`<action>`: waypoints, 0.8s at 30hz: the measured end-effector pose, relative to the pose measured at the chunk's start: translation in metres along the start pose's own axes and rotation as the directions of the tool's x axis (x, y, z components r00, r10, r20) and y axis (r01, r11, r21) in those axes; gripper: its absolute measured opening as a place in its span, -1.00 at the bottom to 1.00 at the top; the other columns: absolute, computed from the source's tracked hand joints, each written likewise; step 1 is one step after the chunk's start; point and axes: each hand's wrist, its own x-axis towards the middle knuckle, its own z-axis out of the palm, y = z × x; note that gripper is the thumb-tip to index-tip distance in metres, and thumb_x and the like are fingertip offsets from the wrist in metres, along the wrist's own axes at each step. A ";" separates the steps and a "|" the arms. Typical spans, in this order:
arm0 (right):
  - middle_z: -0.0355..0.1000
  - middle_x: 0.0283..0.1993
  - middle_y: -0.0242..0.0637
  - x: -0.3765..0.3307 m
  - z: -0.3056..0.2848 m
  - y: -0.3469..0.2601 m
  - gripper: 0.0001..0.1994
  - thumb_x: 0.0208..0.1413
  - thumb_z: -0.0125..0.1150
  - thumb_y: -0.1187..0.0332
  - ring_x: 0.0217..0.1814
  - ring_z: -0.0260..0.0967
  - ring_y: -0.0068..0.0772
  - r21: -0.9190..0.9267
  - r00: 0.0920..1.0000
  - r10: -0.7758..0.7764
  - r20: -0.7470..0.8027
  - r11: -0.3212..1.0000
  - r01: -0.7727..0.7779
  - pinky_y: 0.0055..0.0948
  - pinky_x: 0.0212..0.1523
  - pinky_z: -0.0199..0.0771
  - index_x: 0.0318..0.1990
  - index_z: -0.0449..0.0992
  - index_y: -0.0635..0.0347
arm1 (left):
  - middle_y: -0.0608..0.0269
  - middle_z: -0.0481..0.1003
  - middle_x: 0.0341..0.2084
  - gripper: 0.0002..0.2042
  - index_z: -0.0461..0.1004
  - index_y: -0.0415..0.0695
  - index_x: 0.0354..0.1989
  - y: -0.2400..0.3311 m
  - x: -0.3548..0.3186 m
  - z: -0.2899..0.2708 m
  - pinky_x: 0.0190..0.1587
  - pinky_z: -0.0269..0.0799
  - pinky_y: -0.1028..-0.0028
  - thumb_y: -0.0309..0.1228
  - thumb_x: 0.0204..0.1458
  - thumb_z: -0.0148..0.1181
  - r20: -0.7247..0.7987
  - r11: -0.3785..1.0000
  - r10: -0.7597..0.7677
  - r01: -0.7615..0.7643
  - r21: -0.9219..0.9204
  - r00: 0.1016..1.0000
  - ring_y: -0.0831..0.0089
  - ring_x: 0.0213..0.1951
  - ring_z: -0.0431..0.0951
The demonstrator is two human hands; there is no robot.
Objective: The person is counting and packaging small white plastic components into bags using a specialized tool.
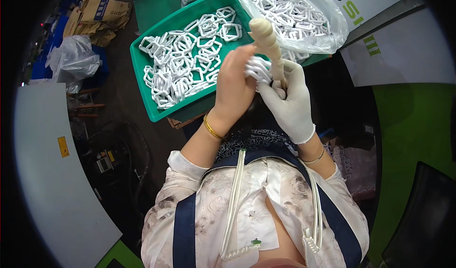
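Two hands meet above the near edge of a green tray [142, 64] heaped with white plastic rings [183, 59]. The right hand [287, 102], in a white glove, is clamped round the lower end of a cream stick [268, 42] with a lumpy, tapered top, and holds it upright so the tip points away from the body. That grip probably steadies the stick as a spindle, since a small bunch of rings [259, 69] sits gathered against it just above the glove. The bare left hand [233, 83], a gold bangle [212, 128] at its wrist, is cupped with fingers together and pressed on that bunch from the left; its palm faces away, so whether the fingers pinch a ring or only push is not clear.

A clear bag [311, 23] of more rings lies open just right of the tray, touching it, within easy reach of the gloved hand. Further left, well apart, are brown sacks [97, 11] and a crumpled plastic bag [73, 56] on the floor.

The stick's lower end is hidden inside the glove. The surface under the tray is mostly covered, and the area beneath the hands is dark and hard to read. A coiled white cord [232, 206] hangs down the person's patterned apron, its ends out of sight
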 end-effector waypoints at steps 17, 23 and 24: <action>0.35 -0.36 -0.54 -0.004 -0.007 -0.011 -0.84 0.22 0.30 0.44 -0.36 0.18 -0.76 0.012 0.996 0.001 0.084 1.000 -0.002 -0.65 -0.33 0.23 -0.11 0.51 0.27 | 0.08 0.41 0.24 -0.57 0.30 -0.18 0.34 -0.003 -0.012 0.033 0.36 0.35 0.30 -0.42 0.32 0.13 0.573 -0.443 -0.228 0.440 -0.781 0.787 0.24 0.29 0.41; 0.32 -0.39 -0.57 0.000 -0.008 0.001 -0.89 0.23 0.28 0.47 -0.40 0.14 -0.80 0.075 0.985 0.099 0.144 0.991 -0.111 -0.66 -0.37 0.20 -0.16 0.50 0.25 | 0.03 0.36 0.30 -0.54 0.27 -0.19 0.36 -0.006 -0.015 0.030 0.45 0.25 0.22 -0.45 0.31 0.13 0.554 -0.488 -0.214 0.404 -0.774 0.804 0.18 0.39 0.30; 0.32 -0.40 -0.57 0.002 -0.007 0.009 -0.89 0.23 0.28 0.47 -0.40 0.14 -0.81 0.024 0.999 0.038 0.038 0.999 -0.039 -0.67 -0.38 0.20 -0.15 0.49 0.26 | 0.03 0.36 0.30 -0.54 0.27 -0.19 0.36 -0.010 -0.017 0.032 0.45 0.25 0.22 -0.45 0.31 0.13 0.554 -0.488 -0.214 0.403 -0.774 0.804 0.18 0.39 0.30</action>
